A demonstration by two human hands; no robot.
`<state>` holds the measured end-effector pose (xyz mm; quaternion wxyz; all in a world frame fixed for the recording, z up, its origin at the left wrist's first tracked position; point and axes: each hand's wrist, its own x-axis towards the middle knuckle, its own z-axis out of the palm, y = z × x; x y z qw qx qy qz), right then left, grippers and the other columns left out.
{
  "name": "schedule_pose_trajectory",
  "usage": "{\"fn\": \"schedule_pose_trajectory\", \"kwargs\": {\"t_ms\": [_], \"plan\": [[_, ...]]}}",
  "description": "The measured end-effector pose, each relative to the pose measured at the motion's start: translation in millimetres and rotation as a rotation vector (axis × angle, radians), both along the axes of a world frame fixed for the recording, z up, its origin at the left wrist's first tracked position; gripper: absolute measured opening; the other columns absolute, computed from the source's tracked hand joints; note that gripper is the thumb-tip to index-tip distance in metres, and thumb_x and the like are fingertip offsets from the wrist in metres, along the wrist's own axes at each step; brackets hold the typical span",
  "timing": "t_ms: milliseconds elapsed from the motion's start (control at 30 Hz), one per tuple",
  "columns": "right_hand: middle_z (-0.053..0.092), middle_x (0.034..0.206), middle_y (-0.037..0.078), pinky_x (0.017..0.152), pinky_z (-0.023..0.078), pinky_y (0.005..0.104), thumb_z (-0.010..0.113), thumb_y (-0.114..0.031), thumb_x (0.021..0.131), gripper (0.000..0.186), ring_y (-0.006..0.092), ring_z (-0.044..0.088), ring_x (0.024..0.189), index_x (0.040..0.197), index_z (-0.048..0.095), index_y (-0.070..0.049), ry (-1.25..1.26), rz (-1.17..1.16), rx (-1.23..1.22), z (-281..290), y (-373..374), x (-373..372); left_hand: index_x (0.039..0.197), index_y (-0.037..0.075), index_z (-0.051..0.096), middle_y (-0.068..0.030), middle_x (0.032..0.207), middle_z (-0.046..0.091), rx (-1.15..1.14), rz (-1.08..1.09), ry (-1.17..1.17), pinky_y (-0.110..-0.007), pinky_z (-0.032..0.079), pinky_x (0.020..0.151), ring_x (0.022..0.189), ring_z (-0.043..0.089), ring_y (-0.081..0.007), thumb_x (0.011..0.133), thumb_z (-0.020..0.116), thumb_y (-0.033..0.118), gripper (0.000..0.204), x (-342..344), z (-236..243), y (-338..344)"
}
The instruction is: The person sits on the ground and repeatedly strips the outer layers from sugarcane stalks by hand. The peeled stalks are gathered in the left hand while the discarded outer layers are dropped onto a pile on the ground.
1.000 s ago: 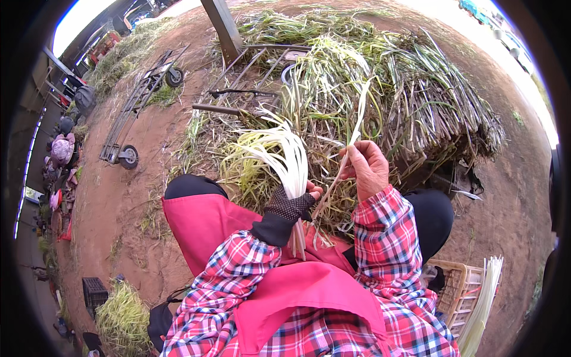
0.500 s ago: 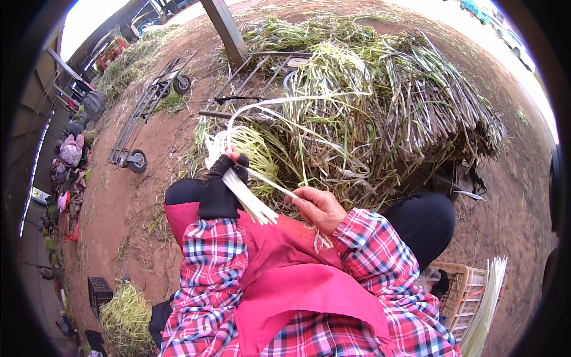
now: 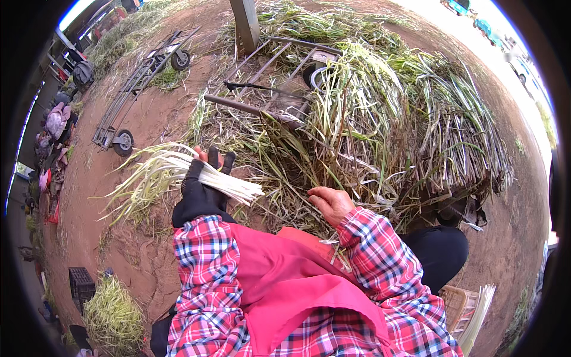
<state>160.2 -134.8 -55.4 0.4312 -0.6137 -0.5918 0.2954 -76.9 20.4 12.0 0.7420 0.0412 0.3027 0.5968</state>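
In my left hand (image 3: 205,189), which wears a black glove with bare fingertips, is a bunch of blanched chives (image 3: 229,184). The fingers are closed round it; the white stem ends point right and the pale yellow-green leaves fan out to the left. My bare right hand (image 3: 332,204) hovers over my lap, fingertips and thumb pinched together toward the left. Whether a scrap is between them I cannot make out. Just beyond it rises a big heap of green and dry chive leaves (image 3: 369,119). A few leaf scraps cling to my pink apron (image 3: 273,256).
A metal cart frame (image 3: 253,107) lies by the heap beside a post (image 3: 245,27). Farther left is another two-wheeled cart (image 3: 143,89). Pale chives are piled at lower left (image 3: 116,315) near a black crate (image 3: 81,282). At lower right, long white stalks (image 3: 477,318) lean on a basket (image 3: 458,303).
My left hand has moved left and turned the bunch, so its leaves now trail left. The long stalk that my right hand was pulling is gone from its fingers; that hand has moved slightly right.
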Motion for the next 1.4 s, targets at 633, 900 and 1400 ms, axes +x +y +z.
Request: {"fn": "schedule_pose_trajectory", "kwargs": {"t_ms": [633,900,1400], "plan": [[0.057,0.061,0.008,0.051,0.046,0.0271,0.05,-0.014,0.083,0.017,0.0165,0.059,0.055,0.096,0.054,-0.004,0.03,-0.1,-0.348,-41,54,-32,0.084,0.005,0.046,-0.0149,0.091,0.059,0.096,-0.419,0.391,-0.023,0.045,0.049,0.073,0.058,-0.0171,0.073,0.06,-0.002,0.019,27,-71,-35],[0.057,0.057,0.012,0.048,0.045,0.0356,0.052,-0.016,0.08,0.019,0.0289,0.057,0.052,0.095,0.053,-0.004,-0.127,0.015,-0.16,17,19,-52,0.084,0.006,0.047,-0.0087,0.08,0.057,0.198,-0.431,0.392,-0.023,0.048,0.051,0.064,0.057,-0.0157,0.072,0.061,-0.003,0.021,46,-76,-52],[0.055,0.076,0.01,0.054,0.045,0.0288,0.062,-0.018,0.075,0.025,0.0193,0.056,0.06,0.093,0.056,-0.002,-0.083,-0.11,-0.011,47,17,-27,0.083,0.004,0.047,-0.0066,0.069,0.054,0.437,-0.597,0.421,-0.024,0.046,0.048,0.057,0.055,-0.0147,0.072,0.064,0.003,0.02,67,-71,-60]]}}
